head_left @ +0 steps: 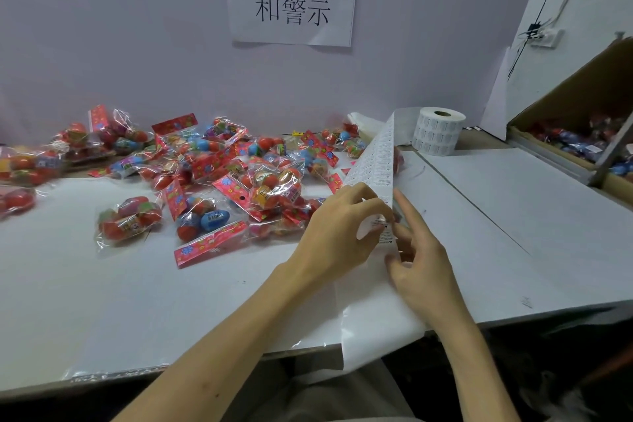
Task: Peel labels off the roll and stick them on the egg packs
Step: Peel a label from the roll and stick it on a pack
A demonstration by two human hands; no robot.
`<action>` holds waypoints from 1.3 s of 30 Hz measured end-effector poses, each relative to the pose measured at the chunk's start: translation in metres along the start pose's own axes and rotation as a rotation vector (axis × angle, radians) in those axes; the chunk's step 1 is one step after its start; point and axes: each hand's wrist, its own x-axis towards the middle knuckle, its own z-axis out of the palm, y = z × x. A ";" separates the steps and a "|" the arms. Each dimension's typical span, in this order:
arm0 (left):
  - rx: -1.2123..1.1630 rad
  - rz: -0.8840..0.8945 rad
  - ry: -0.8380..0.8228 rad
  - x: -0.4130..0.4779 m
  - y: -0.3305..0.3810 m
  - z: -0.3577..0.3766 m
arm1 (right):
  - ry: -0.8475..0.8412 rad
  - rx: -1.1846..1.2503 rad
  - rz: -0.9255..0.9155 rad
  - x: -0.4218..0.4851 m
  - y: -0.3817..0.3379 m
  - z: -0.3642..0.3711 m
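At 9–11 o'clock, clear cellophane packs of red & blue plastic eggs (212, 181) lie heaped on white table (171, 284). At centre, left hand (337, 229) grips white printed label strip (376, 158); right hand (424, 267) pinches its edge. White paper label roll (438, 132) stands at 1 o'clock. Risk: a fast peel could tear or curl a label, and a hard tug could topple the roll.

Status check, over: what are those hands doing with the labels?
Left hand grips label strip. Right hand pinches its lower edge. Egg packs piled to the left, untouched. Nothing blocking.
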 end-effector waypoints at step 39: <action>0.022 0.100 0.143 -0.003 -0.002 -0.002 | -0.041 -0.026 -0.035 -0.001 0.001 0.001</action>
